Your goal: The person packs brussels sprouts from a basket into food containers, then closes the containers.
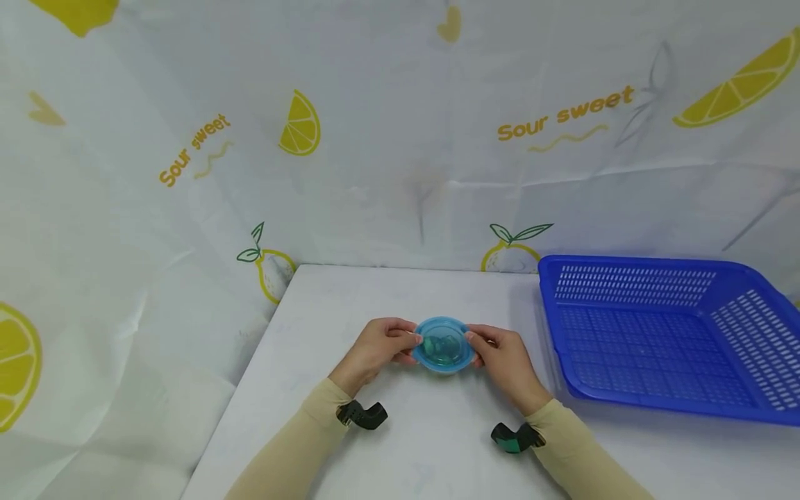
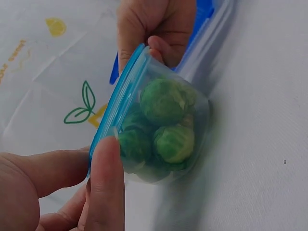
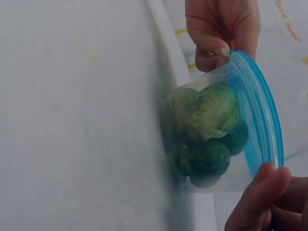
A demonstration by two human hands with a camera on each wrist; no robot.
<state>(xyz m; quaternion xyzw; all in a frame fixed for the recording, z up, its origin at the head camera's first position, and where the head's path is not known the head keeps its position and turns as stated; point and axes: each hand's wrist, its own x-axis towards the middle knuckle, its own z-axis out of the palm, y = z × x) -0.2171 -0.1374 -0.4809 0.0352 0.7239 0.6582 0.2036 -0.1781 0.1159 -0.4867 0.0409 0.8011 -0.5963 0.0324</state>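
Observation:
A small round clear plastic container (image 2: 201,126) wears a light blue lid (image 1: 444,322) and holds several Brussels sprouts (image 3: 211,113). It is above the white table, close to its surface; whether its base touches, I cannot tell. My left hand (image 1: 373,353) pinches the lid's rim on the left side, thumb on one face and fingers on the other. On the opposite side my right hand (image 1: 509,367) grips the rim between thumb and fingers. In both wrist views the lid sits over the container's mouth.
A large blue plastic basket (image 1: 650,354) with mesh walls stands at the right of the white table (image 1: 400,451). Behind and to the left hangs a white sheet (image 1: 375,139) printed with lemons. A black band with a camera mount (image 1: 364,414) sits on each wrist.

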